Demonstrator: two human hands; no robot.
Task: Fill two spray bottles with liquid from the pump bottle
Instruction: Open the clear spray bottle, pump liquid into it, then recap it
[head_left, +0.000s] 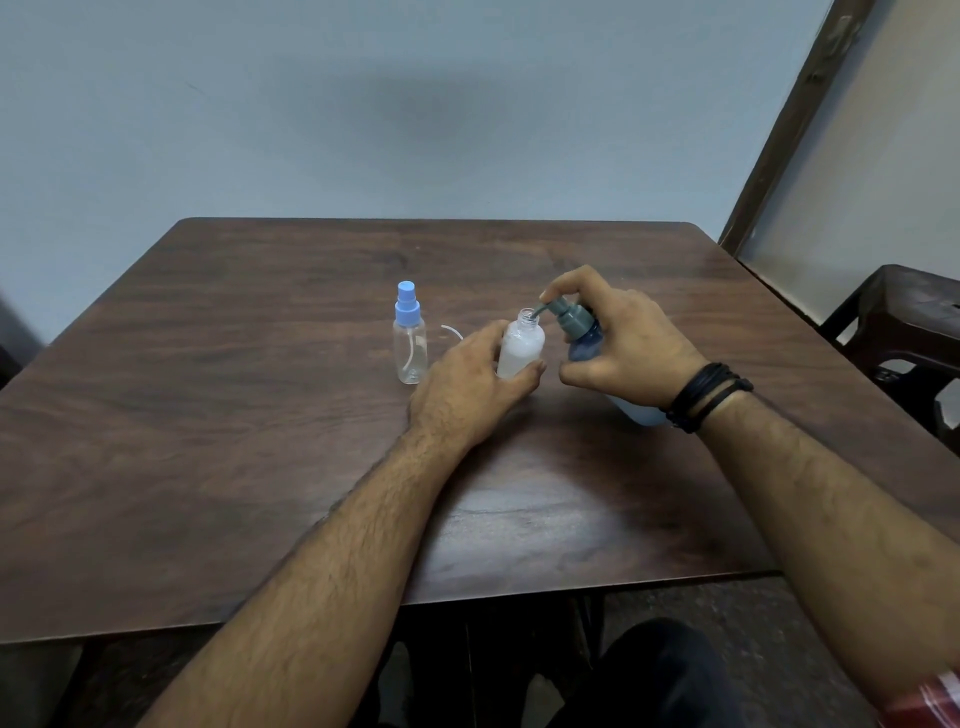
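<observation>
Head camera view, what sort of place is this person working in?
Probably a plain room in a home or small office: a dark wooden table against a bare pale wall, a dark stool beside it, and a wood-framed panel at right.

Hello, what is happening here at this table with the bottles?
A person is filling a small spray bottle. The left hand holds the open bottle upright on the table; it looks nearly full of whitish liquid. The right hand tilts the blue pump bottle so its spout sits at the open neck. A second spray bottle, capped in blue, stands beside it and looks empty.
</observation>
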